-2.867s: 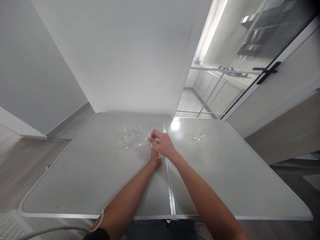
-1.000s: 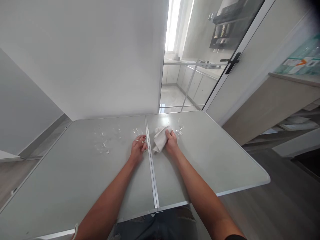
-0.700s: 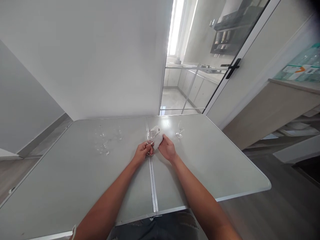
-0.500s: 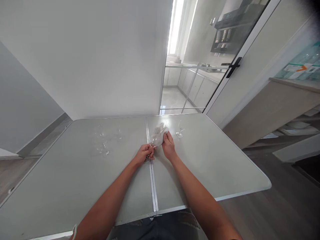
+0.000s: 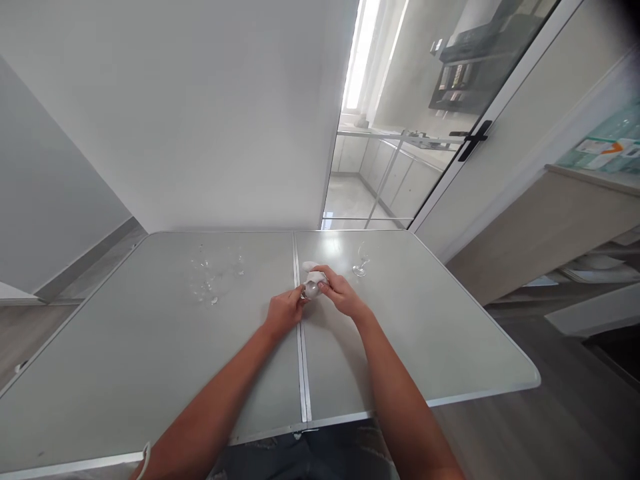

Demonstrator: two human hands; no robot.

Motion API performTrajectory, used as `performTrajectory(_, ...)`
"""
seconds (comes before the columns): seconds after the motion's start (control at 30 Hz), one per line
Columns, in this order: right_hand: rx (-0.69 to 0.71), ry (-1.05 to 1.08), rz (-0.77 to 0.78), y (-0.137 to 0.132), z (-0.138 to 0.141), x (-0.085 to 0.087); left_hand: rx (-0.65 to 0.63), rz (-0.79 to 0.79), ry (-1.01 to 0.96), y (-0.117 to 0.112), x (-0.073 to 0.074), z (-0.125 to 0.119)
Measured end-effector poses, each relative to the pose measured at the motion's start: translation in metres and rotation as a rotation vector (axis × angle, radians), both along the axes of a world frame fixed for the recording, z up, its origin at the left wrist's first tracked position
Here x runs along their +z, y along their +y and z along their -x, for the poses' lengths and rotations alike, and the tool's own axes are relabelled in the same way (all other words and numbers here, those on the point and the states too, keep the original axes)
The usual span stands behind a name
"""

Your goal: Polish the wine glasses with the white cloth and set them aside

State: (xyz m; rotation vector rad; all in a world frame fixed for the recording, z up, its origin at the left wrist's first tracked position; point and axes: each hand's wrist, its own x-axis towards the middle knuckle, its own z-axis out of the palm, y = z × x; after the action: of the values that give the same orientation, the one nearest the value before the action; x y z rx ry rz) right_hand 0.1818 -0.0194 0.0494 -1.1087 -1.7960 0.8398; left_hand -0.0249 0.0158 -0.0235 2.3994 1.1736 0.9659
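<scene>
Cloth [image 5: 314,275] now bunched round glass [image 5: 311,289], right hand [image 5: 340,293] w/ fingers over it

- Worktop [image 5: 150,360]: pale grey, with a silver metal rim and centre seam.
- Cloth [image 5: 314,275]: white.
- Glass [image 5: 310,289] at the cloth: clear.
- Stemmed glass [image 5: 360,263] toward the far edge: clear.
- Door handle [image 5: 474,139]: black.

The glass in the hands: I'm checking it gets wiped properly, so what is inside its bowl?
A white cloth is pushed into the small glass by the right hand; the left hand holds the glass. Fingers cover the stem and the cloth's far end.
</scene>
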Motion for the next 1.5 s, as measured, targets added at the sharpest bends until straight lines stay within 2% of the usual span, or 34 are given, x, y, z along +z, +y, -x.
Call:
performTrajectory(0.07,0.043,0.030,0.036,0.000,-0.004,0.001,-0.074,0.080,-0.037,0.000,0.004,0.002)
performTrajectory(0.1,0.056,0.060,0.043,0.000,-0.004,0.001,-0.149,0.177,-0.083,0.000,0.007,0.002)
performTrajectory(0.2,0.056,0.179,0.014,0.000,-0.005,-0.001,-0.447,0.664,-0.304,0.002,0.016,0.005)
performTrajectory(0.27,0.049,0.251,-0.011,-0.002,-0.004,-0.003,-0.586,0.990,-0.454,0.003,0.021,0.006)
performTrajectory(0.33,0.038,0.274,-0.029,-0.003,-0.004,-0.004,-0.639,1.193,-0.534,0.004,0.024,0.006)
performTrajectory(0.4,0.008,0.241,-0.055,-0.003,-0.003,-0.005,-0.635,1.257,-0.554,0.003,0.025,0.004)
performTrajectory(0.43,-0.012,0.220,-0.066,-0.003,-0.003,-0.005,-0.611,1.224,-0.552,0.002,0.025,0.003)
performTrajectory(0.5,-0.039,0.198,-0.064,-0.001,-0.002,-0.004,-0.523,1.022,-0.526,-0.001,0.022,-0.001)
performTrajectory(0.63,-0.051,0.274,0.047,0.005,-0.001,-0.002,-0.268,0.329,-0.268,-0.006,0.009,-0.005)
performTrajectory(0.7,-0.072,0.345,0.121,0.009,-0.002,-0.003,-0.157,0.061,-0.089,-0.006,0.003,-0.004)
performTrajectory(0.8,-0.126,0.492,0.228,0.013,-0.004,-0.007,-0.047,-0.131,0.130,-0.005,-0.001,-0.003)
performTrajectory(0.9,-0.140,0.622,0.300,0.017,-0.007,-0.013,-0.010,-0.166,0.235,-0.004,-0.001,-0.003)
performTrajectory(1.0,-0.144,0.679,0.321,0.018,-0.008,-0.017,-0.008,-0.124,0.210,-0.005,-0.001,-0.005)
performTrajectory(1.13,-0.186,0.679,0.301,0.017,-0.006,-0.015,-0.068,-0.011,0.062,-0.007,0.001,-0.006)
performTrajectory(1.27,-0.202,0.647,0.247,0.014,-0.006,-0.008,-0.154,0.149,-0.101,-0.010,0.011,-0.007)
performTrajectory(1.4,-0.200,0.815,0.205,0.010,-0.009,0.002,-0.289,0.329,-0.304,-0.012,0.022,-0.007)
performTrajectory(1.5,-0.184,0.929,0.173,0.006,-0.011,0.011,-0.308,0.408,-0.439,-0.011,0.025,-0.004)
